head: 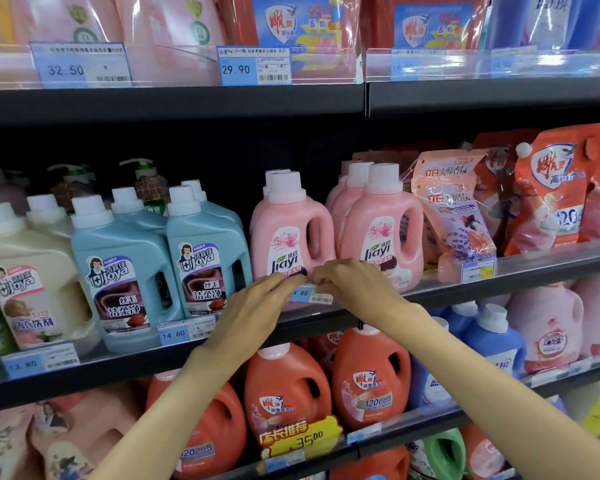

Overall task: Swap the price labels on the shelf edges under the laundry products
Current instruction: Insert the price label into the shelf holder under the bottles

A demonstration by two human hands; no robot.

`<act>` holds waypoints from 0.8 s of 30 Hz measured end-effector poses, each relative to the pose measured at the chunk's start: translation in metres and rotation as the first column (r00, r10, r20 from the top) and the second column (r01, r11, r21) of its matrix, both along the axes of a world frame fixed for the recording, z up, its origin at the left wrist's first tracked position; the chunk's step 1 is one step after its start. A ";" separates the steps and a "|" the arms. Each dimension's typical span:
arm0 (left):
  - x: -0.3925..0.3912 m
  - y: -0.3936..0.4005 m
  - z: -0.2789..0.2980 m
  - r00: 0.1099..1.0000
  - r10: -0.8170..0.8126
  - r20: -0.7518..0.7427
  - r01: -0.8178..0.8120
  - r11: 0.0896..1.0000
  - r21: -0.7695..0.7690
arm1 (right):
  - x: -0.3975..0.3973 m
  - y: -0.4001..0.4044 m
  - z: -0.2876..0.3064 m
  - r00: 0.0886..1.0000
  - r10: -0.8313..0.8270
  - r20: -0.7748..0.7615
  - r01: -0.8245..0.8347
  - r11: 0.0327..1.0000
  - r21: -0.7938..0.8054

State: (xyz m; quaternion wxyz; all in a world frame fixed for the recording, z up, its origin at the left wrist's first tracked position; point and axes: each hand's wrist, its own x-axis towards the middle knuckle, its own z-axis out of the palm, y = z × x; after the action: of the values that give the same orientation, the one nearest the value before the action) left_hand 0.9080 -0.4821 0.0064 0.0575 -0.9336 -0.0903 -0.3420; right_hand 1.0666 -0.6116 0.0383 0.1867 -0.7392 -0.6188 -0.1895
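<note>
Right at the front edge of the middle shelf [465, 289], both hands meet on one price label [310, 295] — a blue and white tag reading 14.80, seated in the clear strip below a pink detergent bottle [290, 233] marked Jiayi. The left hand [257, 299] comes up from below, its fingers bent over the label's left end so that the first digit is partly covered; its fingertips touch the tag, though whether they pinch it or only press it I cannot tell. The right hand [355, 284] reaches in from the right, knuckles up, its fingers curled down onto the label's upper right corner, apparently nipping the top edge. The barcode part of the tag shows between the two hands. A second pink bottle [383, 230] stands just beside the first, to the right, and past it leans a pale refill pouch [454, 216]. To the left stand two blue bottles [208, 251] marked Joya, with another label [187, 332] reading 14.60 under them — well apart from the hands. Farther left a cream bottle [28, 278] sits above a tag that is too blurred to read surely. On the shelf below are orange bottles [288, 386] and a yellow promotional sign [300, 436] showing 35.00. Above, the top shelf carries labels of 32.50 [80, 65] and 29.90 [253, 65].
</note>
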 end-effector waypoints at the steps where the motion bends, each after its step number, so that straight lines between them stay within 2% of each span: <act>1: -0.001 -0.001 0.000 1.000 -0.003 0.006 0.003 1.000 -0.019 | 0.000 0.001 0.000 1.000 -0.008 -0.005 0.008 1.000 -0.009; 7: -0.001 -0.005 0.005 0.999 -0.010 0.044 0.016 0.990 -0.143 | 0.001 0.003 0.001 0.998 -0.038 -0.044 0.035 0.997 -0.072; 16: -0.001 -0.009 -0.001 0.998 0.031 0.046 -0.032 0.999 0.010 | -0.003 0.001 0.001 0.999 -0.034 0.027 0.036 0.996 -0.078; 19: -0.001 -0.008 0.000 0.998 0.040 0.056 -0.041 0.999 0.016 | -0.005 -0.001 -0.001 0.996 -0.017 0.091 0.021 0.999 -0.042; 24: -0.003 -0.007 -0.002 0.996 0.037 0.077 -0.039 0.999 0.016 | -0.005 -0.005 -0.005 0.998 0.023 0.051 -0.029 0.994 0.107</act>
State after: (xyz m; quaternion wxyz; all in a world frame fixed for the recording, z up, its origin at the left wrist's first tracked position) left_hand 0.9053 -0.4888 0.0044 0.0688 -0.9173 -0.1071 -0.3773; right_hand 1.0612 -0.6170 0.0337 0.2134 -0.7151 -0.6216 -0.2382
